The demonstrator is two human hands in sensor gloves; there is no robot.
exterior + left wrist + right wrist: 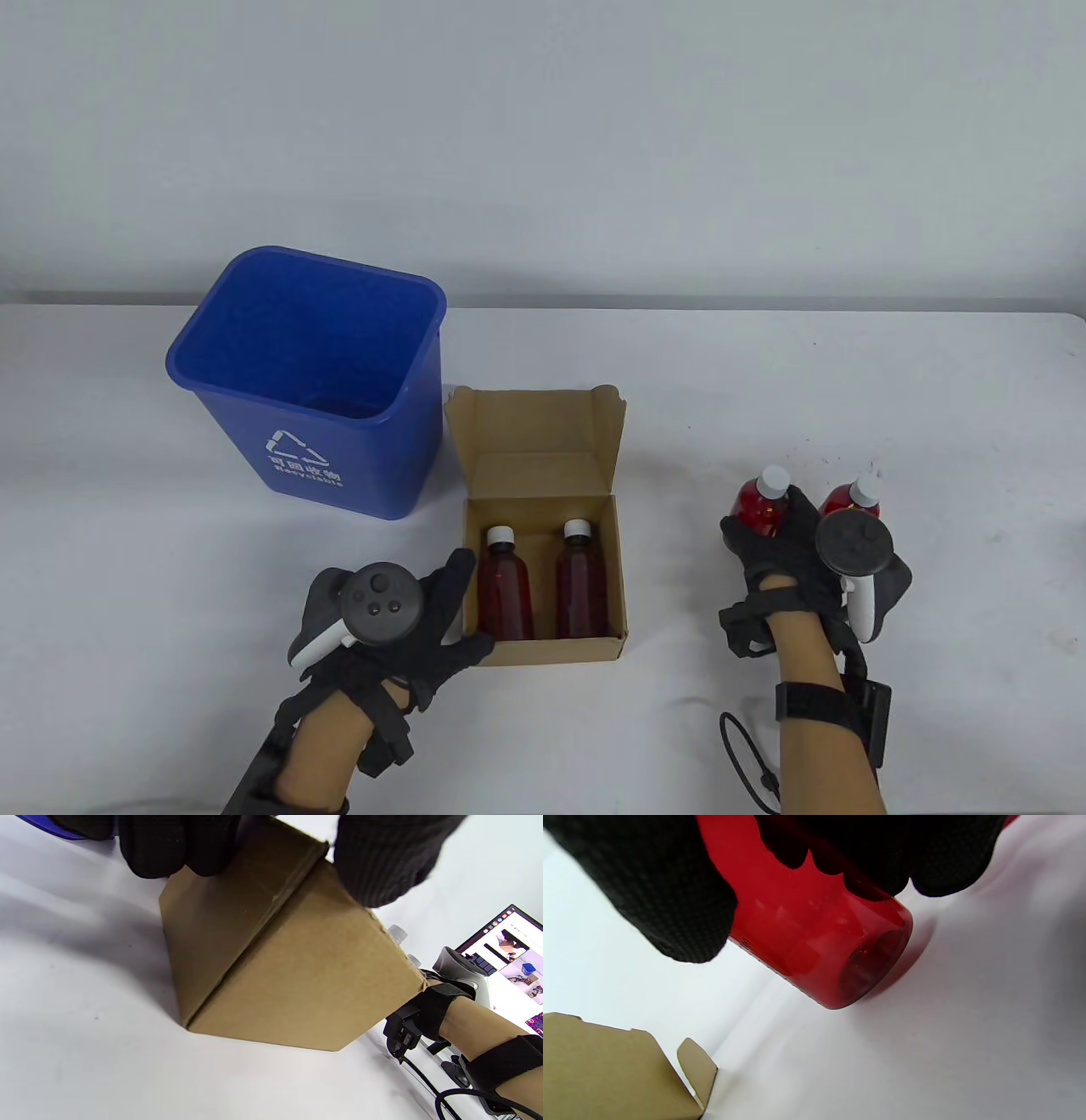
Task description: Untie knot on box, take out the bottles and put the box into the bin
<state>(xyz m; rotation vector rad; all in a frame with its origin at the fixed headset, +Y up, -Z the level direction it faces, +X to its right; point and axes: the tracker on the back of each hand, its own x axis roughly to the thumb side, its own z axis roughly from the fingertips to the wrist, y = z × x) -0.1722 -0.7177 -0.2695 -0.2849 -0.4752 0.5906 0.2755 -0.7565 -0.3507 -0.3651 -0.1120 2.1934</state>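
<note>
Two bottles out, two left in the box

Our right hand (797, 552) grips a red bottle (761, 506), tilted just off the table, another just beyond it; our left hand (407, 624) clasps the open box (543, 586) at its near corner, bin (310, 382) beyond; a rushed landing could topple both; our tracker hides the fingers; no string visible.

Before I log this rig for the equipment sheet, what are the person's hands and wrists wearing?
Both hands, left hand and right hand, wear black knit gloves. A dark round tracker with a white grip sits on the back of each: the left tracker shows buttons, the right tracker a plain disc. Black straps wrap the forearms, and a thin black cable loops beside the right wrist.
</note>
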